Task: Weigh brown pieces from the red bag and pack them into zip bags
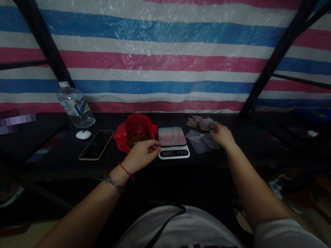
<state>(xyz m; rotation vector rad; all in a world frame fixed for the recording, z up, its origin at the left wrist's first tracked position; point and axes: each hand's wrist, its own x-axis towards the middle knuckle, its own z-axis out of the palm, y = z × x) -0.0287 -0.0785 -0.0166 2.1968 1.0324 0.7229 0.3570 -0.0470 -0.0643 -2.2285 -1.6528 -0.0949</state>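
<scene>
My left hand (146, 151) is between the red plastic bag (149, 123) and the white digital scale (174, 153), its fingertips pinched together at the scale's left edge. Whether anything tiny is between them I cannot make out. The red bag stands open, with dark brown bits (137, 138) inside. On the scale's glossy plate lies a faint pale shape, too dim to name. To the right, my right hand (223, 136) has its fingers closed at the edge of a small clear plastic bag (211, 140). Several filled small bags (199, 123) lie just beyond it.
A phone (96, 145), a white computer mouse (83, 134) and a large clear bottle (76, 107) stand left on the dark table (63, 163). Black metal posts (45, 42) slant up at both sides. A striped plastic sheet (151, 45) hangs behind.
</scene>
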